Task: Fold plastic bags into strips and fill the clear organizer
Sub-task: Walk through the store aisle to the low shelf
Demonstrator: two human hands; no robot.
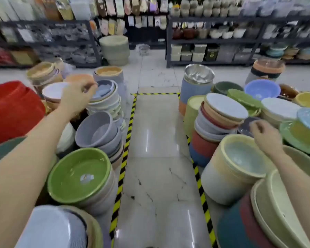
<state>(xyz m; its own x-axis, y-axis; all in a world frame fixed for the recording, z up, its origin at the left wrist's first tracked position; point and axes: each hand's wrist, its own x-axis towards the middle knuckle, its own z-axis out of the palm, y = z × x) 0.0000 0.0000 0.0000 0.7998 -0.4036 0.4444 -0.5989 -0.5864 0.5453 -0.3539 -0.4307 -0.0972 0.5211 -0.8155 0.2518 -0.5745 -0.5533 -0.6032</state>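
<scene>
- Running between two displays, a tiled floor aisle (156, 140) is being edged by yellow-black tape (125, 145), probably to keep stock off the walkway.
- Shelving (222, 40) is lining the far wall, blurred.
- Nested basins are crowding both sides, likely stacked to save room: red tub (13, 108), green basin (79, 174), cream stack (227, 176).
- Left grip (77, 97) is hovering over the grey basin stack (104, 97), fingers curled; whether it is pinching anything, cannot tell.
- Right grip (263, 135) is reaching just beside a dark clear-plastic piece (247, 126); fingers curled, contact and hold unclear.
- Plastic bags and clear organizer are not showing anywhere in view; judgement: folding is not yet beginning.
</scene>
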